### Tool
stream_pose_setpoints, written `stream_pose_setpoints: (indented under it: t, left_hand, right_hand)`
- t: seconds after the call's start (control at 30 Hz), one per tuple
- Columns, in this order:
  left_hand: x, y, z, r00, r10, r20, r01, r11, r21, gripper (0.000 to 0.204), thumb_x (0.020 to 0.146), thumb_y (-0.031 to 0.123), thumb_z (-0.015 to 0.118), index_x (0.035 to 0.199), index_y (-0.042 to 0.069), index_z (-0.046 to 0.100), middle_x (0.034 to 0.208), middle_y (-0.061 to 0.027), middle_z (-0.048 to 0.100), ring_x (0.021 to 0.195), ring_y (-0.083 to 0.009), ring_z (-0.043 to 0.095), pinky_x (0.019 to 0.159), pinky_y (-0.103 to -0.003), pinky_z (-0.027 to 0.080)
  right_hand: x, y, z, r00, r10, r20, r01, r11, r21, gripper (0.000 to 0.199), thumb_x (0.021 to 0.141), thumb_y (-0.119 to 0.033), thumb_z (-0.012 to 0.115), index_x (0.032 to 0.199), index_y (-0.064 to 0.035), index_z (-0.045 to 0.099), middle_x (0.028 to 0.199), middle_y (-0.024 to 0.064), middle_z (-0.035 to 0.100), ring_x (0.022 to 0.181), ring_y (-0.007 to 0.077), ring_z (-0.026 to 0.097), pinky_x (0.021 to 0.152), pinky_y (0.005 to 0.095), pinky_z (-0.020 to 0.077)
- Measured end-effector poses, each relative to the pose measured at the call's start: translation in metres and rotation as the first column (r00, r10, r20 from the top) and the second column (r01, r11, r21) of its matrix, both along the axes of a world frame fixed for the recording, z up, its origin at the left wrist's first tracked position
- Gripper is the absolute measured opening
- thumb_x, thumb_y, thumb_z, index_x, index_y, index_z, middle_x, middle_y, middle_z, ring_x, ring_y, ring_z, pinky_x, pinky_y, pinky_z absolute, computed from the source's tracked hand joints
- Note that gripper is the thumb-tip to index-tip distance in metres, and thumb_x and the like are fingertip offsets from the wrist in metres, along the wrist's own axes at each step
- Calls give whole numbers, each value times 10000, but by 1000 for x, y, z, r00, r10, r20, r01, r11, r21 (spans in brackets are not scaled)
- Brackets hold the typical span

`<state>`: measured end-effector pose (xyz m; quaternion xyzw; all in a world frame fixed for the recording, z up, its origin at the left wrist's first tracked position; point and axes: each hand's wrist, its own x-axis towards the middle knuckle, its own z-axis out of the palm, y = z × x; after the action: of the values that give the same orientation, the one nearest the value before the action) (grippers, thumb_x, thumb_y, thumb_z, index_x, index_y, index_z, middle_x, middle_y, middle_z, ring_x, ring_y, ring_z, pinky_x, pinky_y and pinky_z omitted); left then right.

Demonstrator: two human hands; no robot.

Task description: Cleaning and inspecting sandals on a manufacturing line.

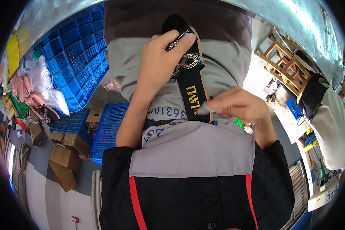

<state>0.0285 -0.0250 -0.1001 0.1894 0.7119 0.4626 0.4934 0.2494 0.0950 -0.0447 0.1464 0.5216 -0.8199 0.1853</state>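
Observation:
A black slide sandal (194,86) lies over my lap, toe pointing away from me. Its strap (189,61) is studded with sparkling stones, and gold lettering marks the insole near the heel. My left hand (163,55) is closed around the strap and the front of the sandal, thumb on top. At the heel end, my right hand (237,104) has its fingers drawn together and somewhat blurred. A small pale grey thing (207,109) shows at its fingertips, over the insole; whether it is held or worn on a finger is unclear.
A grey apron (195,153) covers my lap. Blue plastic crates (109,126) and cardboard boxes (65,161) stand at the left, beside pink sandals (34,99) and clear plastic bags. A wooden stool (283,65) is at the right. A metal table edge (264,17) runs along the far side.

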Motion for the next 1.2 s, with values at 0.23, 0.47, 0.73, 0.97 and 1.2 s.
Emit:
stream_pose_setpoints:
  t: [0.23,0.47,0.73,0.97,1.2]
  left_hand:
    - [-5,-3,1,959,163,232,-174,984,30,412,984,309,719,724,18,587,605,44,523,589,-8,458,509,-241,348]
    - [-4,-3,5,942,168,290,-187,982,40,390,999,305,709,721,58,590,641,67,535,598,2,475,522,-218,353]
    - [-9,-6,0,933,177,313,-213,973,87,381,1000,292,709,722,71,572,654,81,515,598,10,470,521,-207,345]
    - [-14,-10,-13,889,270,370,-355,917,184,348,998,232,709,713,98,560,667,88,477,593,10,388,519,-212,291]
    - [-25,-8,-30,918,225,325,-302,930,211,340,1018,248,656,752,75,535,711,-48,600,786,-204,758,628,-276,602]
  right_hand:
    - [31,-6,-14,963,17,-271,-57,989,-138,287,946,59,617,1219,81,703,864,172,700,703,240,650,624,321,479]
    - [26,-13,-33,660,-744,-107,431,492,-757,345,964,-82,555,1277,64,578,635,168,649,392,122,404,394,301,262]
    - [-4,-14,-20,520,-828,-209,650,542,-533,259,1010,-297,660,1062,-52,594,986,164,628,619,152,566,561,299,400]
    - [-26,-13,-10,630,-742,-228,658,666,-352,169,946,-134,686,916,-56,539,1058,193,616,660,138,571,598,252,450]
    - [-54,-15,-13,875,-426,-231,478,837,266,64,950,-25,697,966,-7,638,1021,97,694,912,151,645,840,282,499]
